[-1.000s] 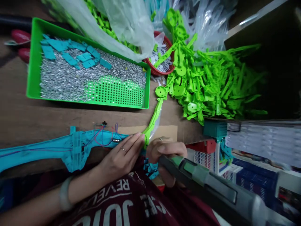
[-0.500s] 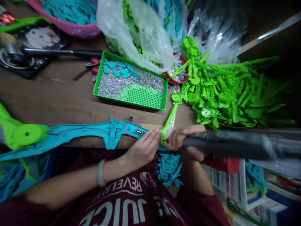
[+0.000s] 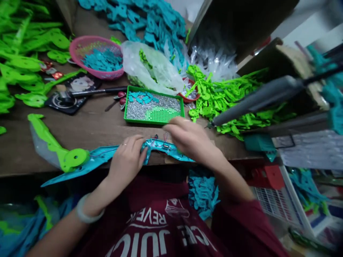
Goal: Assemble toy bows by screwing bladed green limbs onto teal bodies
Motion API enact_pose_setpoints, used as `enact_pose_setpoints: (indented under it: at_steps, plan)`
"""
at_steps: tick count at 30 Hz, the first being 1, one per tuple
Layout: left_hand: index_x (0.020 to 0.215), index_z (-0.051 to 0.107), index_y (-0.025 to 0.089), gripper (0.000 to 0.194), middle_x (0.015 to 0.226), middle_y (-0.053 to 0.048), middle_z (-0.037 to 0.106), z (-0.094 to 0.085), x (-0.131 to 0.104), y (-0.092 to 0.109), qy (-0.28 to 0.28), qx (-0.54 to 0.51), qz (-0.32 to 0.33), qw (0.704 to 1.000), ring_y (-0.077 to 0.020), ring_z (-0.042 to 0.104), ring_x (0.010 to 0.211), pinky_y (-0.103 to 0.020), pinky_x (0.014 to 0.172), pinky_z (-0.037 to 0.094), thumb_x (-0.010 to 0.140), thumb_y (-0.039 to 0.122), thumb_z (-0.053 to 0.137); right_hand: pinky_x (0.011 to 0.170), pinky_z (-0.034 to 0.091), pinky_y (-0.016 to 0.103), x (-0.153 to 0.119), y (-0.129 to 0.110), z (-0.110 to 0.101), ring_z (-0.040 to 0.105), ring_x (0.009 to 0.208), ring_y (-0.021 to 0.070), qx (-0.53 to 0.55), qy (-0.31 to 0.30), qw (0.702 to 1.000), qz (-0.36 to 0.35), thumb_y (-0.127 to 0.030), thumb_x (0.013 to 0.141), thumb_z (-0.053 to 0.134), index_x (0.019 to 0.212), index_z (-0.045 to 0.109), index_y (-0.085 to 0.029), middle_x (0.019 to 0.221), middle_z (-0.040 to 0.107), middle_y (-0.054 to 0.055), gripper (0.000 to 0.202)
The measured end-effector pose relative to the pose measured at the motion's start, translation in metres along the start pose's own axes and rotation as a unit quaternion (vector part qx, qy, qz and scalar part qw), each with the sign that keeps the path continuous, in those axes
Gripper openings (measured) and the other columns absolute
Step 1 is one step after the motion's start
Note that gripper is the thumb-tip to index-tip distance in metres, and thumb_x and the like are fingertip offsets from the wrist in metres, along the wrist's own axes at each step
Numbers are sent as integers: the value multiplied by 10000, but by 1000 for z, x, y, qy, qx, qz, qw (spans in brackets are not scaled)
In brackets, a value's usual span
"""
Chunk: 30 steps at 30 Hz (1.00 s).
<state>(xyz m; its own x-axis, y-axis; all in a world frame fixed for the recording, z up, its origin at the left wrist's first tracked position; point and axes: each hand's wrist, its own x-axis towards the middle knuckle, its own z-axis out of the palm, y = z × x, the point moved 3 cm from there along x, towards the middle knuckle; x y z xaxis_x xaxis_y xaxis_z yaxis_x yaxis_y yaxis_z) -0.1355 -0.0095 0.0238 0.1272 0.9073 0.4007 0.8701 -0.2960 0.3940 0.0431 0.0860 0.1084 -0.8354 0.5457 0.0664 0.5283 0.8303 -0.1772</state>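
A long blue plastic bow-shaped part [image 3: 103,152] lies along the table's front edge, with thin red and blue wires and a small metal-ended piece in it. At its left end sits a green plastic limb [image 3: 76,159] with a round hub. My left hand [image 3: 127,157] is closed around the blue part near its middle. My right hand [image 3: 191,139] is over the part's right end, by the green tray's front corner; its fingers are curled and smeared by motion. It hides most of that end. The dark electric screwdriver [image 3: 254,101] hangs to the right, untouched.
A green tray [image 3: 128,117] holds screws and small blue pieces. Behind are a pink basket [image 3: 76,50], a plastic bag [image 3: 163,71] and a red bowl [image 3: 197,94]. Green parts [image 3: 214,96] pile at right; a hammer [image 3: 93,92] lies left.
My right hand has let go of the screwdriver and moved over the blue part toward the tray. My left hand has shifted from the right-hand green limb to the middle. The view has turned.
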Motion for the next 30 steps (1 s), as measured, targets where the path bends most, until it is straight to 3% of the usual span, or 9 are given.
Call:
enact_pose_setpoints:
  at_steps: [3,5,8,12,15,17,24,27,30]
  plan:
    - [1163,557,72,224,1189,-216,639,18,-12,2,14,-5,-16,1000,-334,622,1116,-469,925,549,991,201,494,631,364,304,47,-7,36,543,788,168,-68,-228,968,-75,-90,970,403,989,621,-139,1033,635,109,224]
    - [1144,551,82,199,1198,-223,631,23,-16,0,28,-12,-23,999,-332,620,1128,-469,930,550,993,195,488,577,311,298,64,0,51,514,704,133,-79,-289,950,-92,-85,960,419,1010,619,-128,1094,628,117,210]
    - [1126,543,105,171,1208,-219,628,25,-19,-3,41,-17,-22,999,-325,625,1129,-468,931,555,996,201,487,552,242,302,68,9,59,474,652,111,-69,-282,948,-127,-109,951,449,1039,610,-146,1129,622,103,187]
    - [1115,541,134,148,1202,-200,633,22,-21,-3,42,-19,-23,999,-316,638,1121,-469,932,558,996,210,495,564,202,300,58,13,54,434,642,119,-32,-234,962,-137,-140,928,492,1003,586,-145,957,632,67,121]
    - [1170,536,133,200,1175,-186,649,18,-14,-5,17,-31,-35,999,-325,649,1105,-475,908,567,995,223,499,603,292,270,59,12,47,460,701,127,79,-177,971,-139,-134,919,508,1003,575,-143,945,603,54,107]
    - [1215,532,140,249,1191,-174,648,16,-4,-9,2,-71,-56,996,-318,645,1122,-473,922,564,988,240,515,680,378,254,64,12,43,502,783,130,185,-157,958,-153,-94,903,518,1055,590,-147,992,580,52,176]
    - [1130,649,172,232,1255,-131,658,23,30,-33,-42,-197,-90,975,-281,633,1171,-433,996,524,942,291,584,777,459,251,89,26,36,539,851,124,332,-185,908,-176,-53,831,626,928,683,-139,1008,556,42,142]
    - [997,686,190,160,1119,-90,716,23,32,-35,-56,-207,-85,973,-260,670,1061,-409,934,535,951,284,565,814,460,253,93,24,33,548,861,120,350,-208,890,-205,5,813,604,879,656,-130,972,579,33,159]
    - [865,666,189,156,974,-67,724,19,28,-33,-56,-204,-88,973,-233,689,938,-369,859,545,950,285,578,828,443,251,94,17,35,539,873,123,321,-207,895,-228,38,822,566,837,616,-132,912,566,23,177]
